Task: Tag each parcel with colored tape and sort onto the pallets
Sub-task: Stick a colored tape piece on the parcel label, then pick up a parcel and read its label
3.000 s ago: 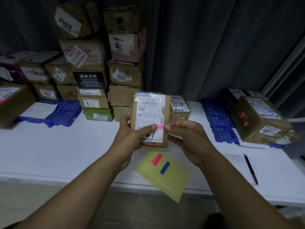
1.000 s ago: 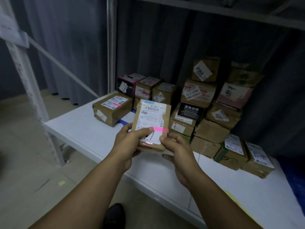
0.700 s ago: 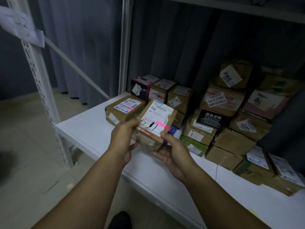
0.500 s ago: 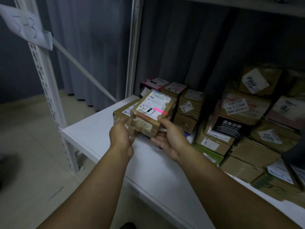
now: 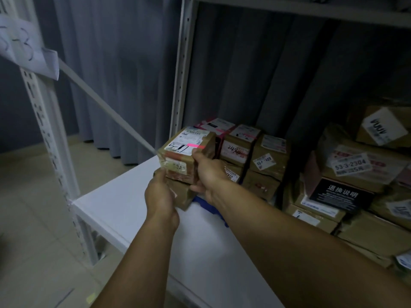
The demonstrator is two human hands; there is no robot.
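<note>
A small brown parcel [image 5: 184,154] with a white label and a strip of pink tape lies flat on top of another brown parcel [image 5: 181,195] at the left end of the white shelf. My left hand [image 5: 161,196] grips its near left corner from below. My right hand [image 5: 209,174] holds its right side, thumb up near the pink tape. A corner of a blue pallet [image 5: 209,207] shows under the lower parcel, mostly hidden by my right arm. Behind stand more parcels, some with pink tape [image 5: 242,138].
A tall stack of brown parcels [image 5: 347,174] fills the shelf to the right. White shelf uprights [image 5: 182,70] stand at the back left and front left [image 5: 44,121], with a diagonal brace between. A paper sign [image 5: 24,45] hangs on the front upright. The shelf's front edge [image 5: 106,221] is near.
I turned left from the table's middle to the shelf's left end. The parcel went from upright in front of me to flat, moved forward and came down onto the other parcel.
</note>
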